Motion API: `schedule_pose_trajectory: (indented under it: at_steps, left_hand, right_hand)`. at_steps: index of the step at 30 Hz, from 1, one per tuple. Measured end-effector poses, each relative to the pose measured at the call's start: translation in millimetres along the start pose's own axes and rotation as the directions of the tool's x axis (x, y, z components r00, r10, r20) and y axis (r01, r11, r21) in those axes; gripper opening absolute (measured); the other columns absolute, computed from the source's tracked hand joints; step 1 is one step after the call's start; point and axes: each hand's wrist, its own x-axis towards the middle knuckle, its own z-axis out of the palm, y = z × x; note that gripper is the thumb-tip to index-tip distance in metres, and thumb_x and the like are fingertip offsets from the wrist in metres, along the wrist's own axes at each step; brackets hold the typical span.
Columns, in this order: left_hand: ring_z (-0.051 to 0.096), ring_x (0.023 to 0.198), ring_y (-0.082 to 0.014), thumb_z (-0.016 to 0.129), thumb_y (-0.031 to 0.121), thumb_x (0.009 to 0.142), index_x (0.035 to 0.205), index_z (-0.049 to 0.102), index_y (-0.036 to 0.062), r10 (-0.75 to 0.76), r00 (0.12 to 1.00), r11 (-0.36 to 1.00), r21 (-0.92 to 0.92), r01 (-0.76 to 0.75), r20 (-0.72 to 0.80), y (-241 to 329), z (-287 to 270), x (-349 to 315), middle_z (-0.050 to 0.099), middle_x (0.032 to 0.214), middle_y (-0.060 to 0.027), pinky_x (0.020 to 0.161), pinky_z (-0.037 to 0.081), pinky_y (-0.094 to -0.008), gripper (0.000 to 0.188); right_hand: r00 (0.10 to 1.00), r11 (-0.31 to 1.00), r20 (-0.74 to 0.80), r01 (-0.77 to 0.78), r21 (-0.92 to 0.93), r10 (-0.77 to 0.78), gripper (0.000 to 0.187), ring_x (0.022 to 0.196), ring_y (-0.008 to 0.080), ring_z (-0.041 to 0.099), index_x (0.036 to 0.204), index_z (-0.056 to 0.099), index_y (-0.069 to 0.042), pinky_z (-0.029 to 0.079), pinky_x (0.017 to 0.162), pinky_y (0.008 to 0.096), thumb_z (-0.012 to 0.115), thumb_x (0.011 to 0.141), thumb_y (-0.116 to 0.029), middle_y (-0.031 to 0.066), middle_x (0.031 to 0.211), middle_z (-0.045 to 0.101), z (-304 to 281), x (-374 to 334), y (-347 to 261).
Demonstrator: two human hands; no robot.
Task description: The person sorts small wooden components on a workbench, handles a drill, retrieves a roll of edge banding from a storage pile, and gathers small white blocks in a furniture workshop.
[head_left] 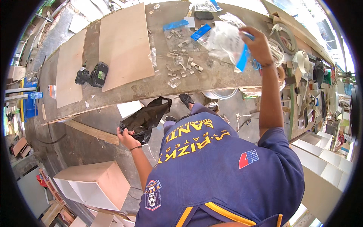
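My left hand (128,139), low in front of the bench, is closed on the edge of a black plastic bag (149,118) that hangs open beside my leg. Over the bench's right part, my right hand (258,46) grips a clear plastic bag (225,38) with blue strips. Small metal hinges (196,67) lie scattered on the bench below and left of that bag. Another clear packet with a blue top (175,25) rests farther back among them. The fingertips of my left hand are partly hidden by the black plastic.
A cordless drill (92,75) lies across two thin wooden panels (123,45) on the left of the workbench (162,81). Rolls of edging tape (285,38) and scissors (256,65) are at the right. A white-lined cabinet box (94,185) stands on the floor at lower left.
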Motion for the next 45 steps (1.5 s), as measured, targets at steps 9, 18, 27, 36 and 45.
schedule_pose_trajectory:
  at_steps: [9,18,27,36,45]
  left_hand:
    - [0.040,0.051,-0.0101,0.045,-0.001,0.079,0.120,0.040,0.0021,-0.010,1.000,0.996,0.087,0.010,-0.007,1.9,14.6,3.6,0.047,0.075,-0.0063,0.051,0.043,-0.0254,0.042]
    - [0.039,0.051,-0.0099,0.047,0.000,0.080,0.121,0.039,0.0041,0.034,0.999,0.995,0.099,-0.033,0.000,4.2,39.4,2.0,0.045,0.074,-0.0051,0.050,0.042,-0.0256,0.042]
    - [0.038,0.050,-0.0094,0.046,0.000,0.078,0.123,0.039,0.0028,0.050,0.992,0.995,0.090,-0.040,-0.112,2.6,43.8,-26.5,0.043,0.069,-0.0033,0.050,0.041,-0.0242,0.045]
    - [0.040,0.051,-0.0088,0.048,0.000,0.078,0.120,0.042,0.0026,0.041,0.972,0.996,0.091,-0.020,-0.233,-15.3,52.2,-44.4,0.046,0.075,-0.0044,0.049,0.043,-0.0233,0.043]
    - [0.040,0.050,-0.0100,0.046,-0.003,0.078,0.118,0.041,0.0032,0.048,0.984,0.994,0.104,-0.030,-0.170,-16.1,87.8,-39.5,0.047,0.078,-0.0065,0.049,0.043,-0.0250,0.041]
  right_hand:
    - [0.563,0.884,0.682,-0.302,-0.356,0.467,0.018,0.074,0.0221,0.061,0.077,0.065,-0.002,0.047,0.072,0.0322,0.061,0.059,-0.004,0.0098,0.076,0.065,-27.6,-151.5,115.8]
    - [0.948,0.946,0.130,-0.263,-0.189,0.289,0.035,0.070,0.0270,0.062,0.097,0.061,-0.005,0.048,0.064,0.0367,0.062,0.075,-0.031,0.0170,0.076,0.062,8.1,-64.0,137.1]
    - [0.386,0.321,-0.045,-0.693,0.645,0.922,0.033,0.053,0.0146,0.053,0.086,0.057,-0.008,0.044,0.043,0.0294,0.072,0.071,-0.034,0.0014,0.068,0.054,94.5,114.6,312.9]
    - [0.933,0.770,-0.102,-0.219,0.600,0.345,0.018,0.067,0.0061,0.052,0.092,0.063,-0.002,0.043,0.061,0.0245,0.056,0.081,-0.014,-0.0001,0.075,0.061,68.7,113.1,185.3]
    - [1.000,0.972,-0.028,0.013,0.235,-0.007,0.019,0.061,0.0274,0.050,0.088,0.057,-0.001,0.041,0.061,0.0332,0.051,0.087,-0.019,0.0174,0.069,0.053,49.8,64.6,85.4]
